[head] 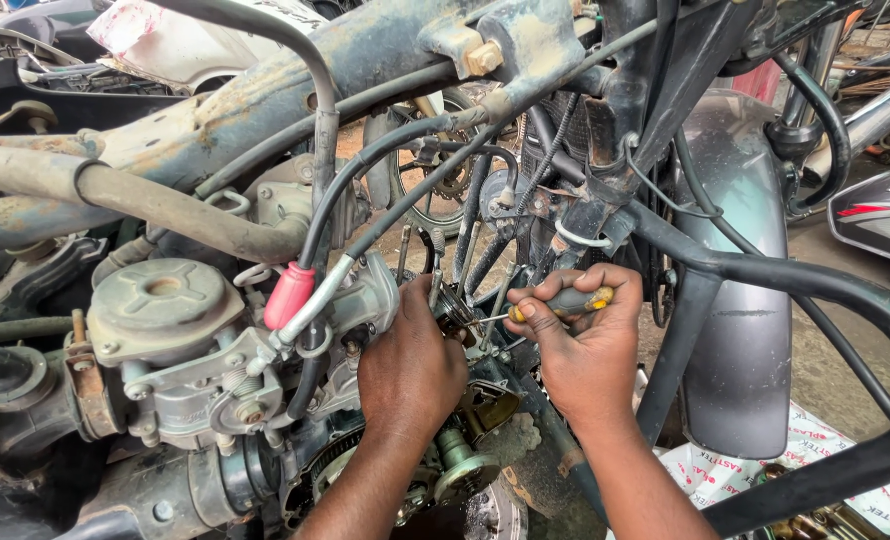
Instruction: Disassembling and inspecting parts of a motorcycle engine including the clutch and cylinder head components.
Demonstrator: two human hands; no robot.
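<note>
My right hand (pixel 583 340) grips a small screwdriver (pixel 577 299) with a grey and yellow handle; its thin shaft points left toward a small dark part on the motorcycle engine (pixel 465 400). My left hand (pixel 410 372) reaches into the engine from below, fingers curled on that same small part just left of the screwdriver tip. The part itself is mostly hidden by my fingers. Several threaded studs (pixel 405 250) rise from the engine just above my hands.
A grey carburettor (pixel 170 340) sits at left, with a red cap (pixel 289 296) on a cable beside it. The rusty frame tube (pixel 295 75), black hoses and cables cross overhead. A grey front mudguard (pixel 740 300) stands at right, with printed sacks (pixel 765 470) on the ground below.
</note>
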